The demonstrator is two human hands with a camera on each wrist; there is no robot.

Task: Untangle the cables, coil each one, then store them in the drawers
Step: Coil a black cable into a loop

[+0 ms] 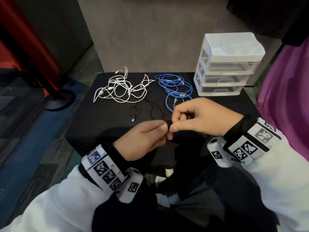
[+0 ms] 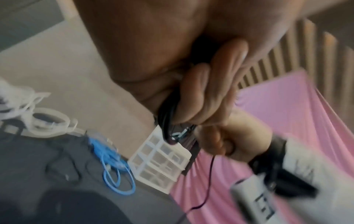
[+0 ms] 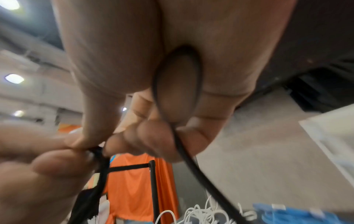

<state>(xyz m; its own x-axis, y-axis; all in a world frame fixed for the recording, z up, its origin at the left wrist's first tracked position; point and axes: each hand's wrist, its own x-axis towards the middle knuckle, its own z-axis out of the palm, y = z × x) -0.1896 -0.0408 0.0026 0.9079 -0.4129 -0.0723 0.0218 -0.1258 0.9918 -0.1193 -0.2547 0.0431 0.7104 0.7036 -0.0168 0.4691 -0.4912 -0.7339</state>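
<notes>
you have no readable text, brand or number anywhere in these views. the only signs are the black-and-white square marker patterns on your left wristband [image 1: 107,169] and right wristband [image 1: 247,146]; they carry no letters. the small print beside them is too blurred to read.

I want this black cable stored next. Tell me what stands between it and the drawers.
The black cable is pinched by both the left hand and right hand. On the way to the drawer unit lies the blue cable tangle; all its drawers look closed.
</notes>
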